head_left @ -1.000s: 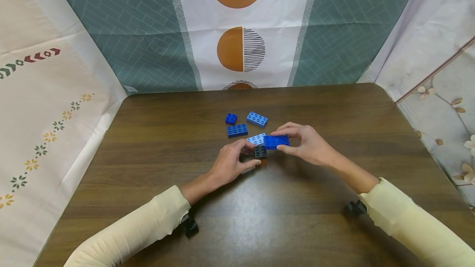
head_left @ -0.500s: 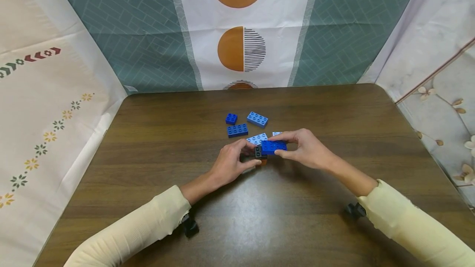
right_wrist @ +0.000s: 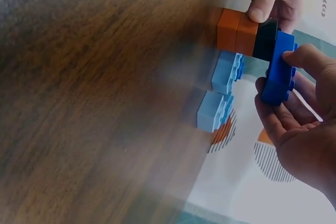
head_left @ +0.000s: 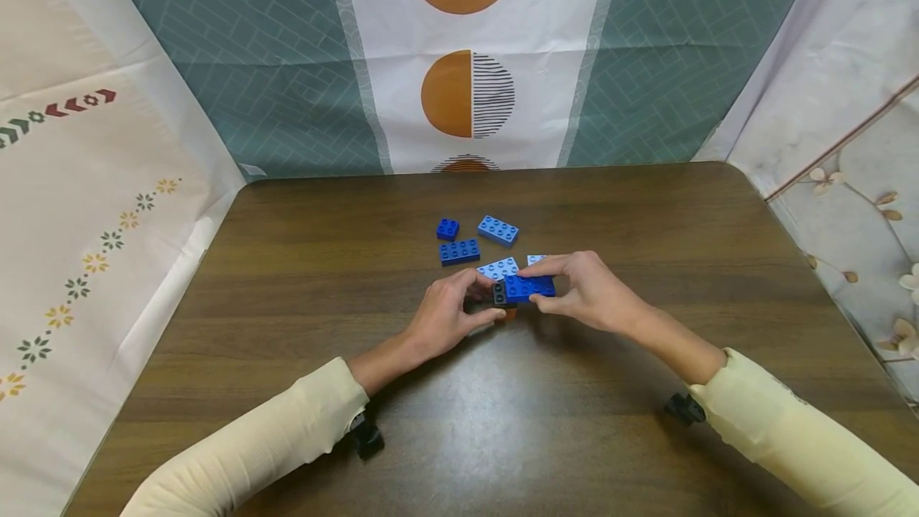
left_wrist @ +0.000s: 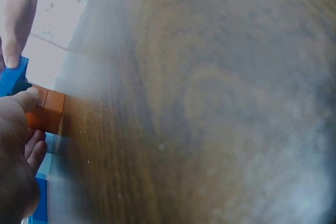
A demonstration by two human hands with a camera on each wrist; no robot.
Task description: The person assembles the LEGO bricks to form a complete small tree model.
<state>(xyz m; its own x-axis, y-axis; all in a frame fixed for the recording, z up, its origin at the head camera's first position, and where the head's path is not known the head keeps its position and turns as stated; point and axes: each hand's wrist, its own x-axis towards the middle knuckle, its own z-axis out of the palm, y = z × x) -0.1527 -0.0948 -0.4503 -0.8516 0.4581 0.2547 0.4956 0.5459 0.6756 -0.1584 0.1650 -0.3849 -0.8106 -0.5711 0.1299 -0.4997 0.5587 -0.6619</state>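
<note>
My left hand (head_left: 459, 305) pinches a short stack of toy building bricks between thumb and fingers. In the right wrist view the stack shows two orange bricks (right_wrist: 236, 30) with a black brick (right_wrist: 265, 40) on top. My right hand (head_left: 596, 290) grips a long blue brick (head_left: 530, 287) by its sides. One end of this blue brick sits over the right half of the black brick, whose left studs stay visible from above. In the left wrist view, the orange bricks (left_wrist: 50, 111) stand on the table beside my left thumb.
Behind the stack lie two light blue bricks (right_wrist: 212, 111), one partly hidden by my right hand in the head view. Farther back are a long blue brick (head_left: 459, 252), a small square blue brick (head_left: 448, 229) and a medium blue brick (head_left: 498, 230). Fabric hangs beyond the wooden table (head_left: 323, 230).
My right hand has moved left and toward me, bringing the long blue brick from beside the black brick to over its right half. The left hand has stayed in place.
</note>
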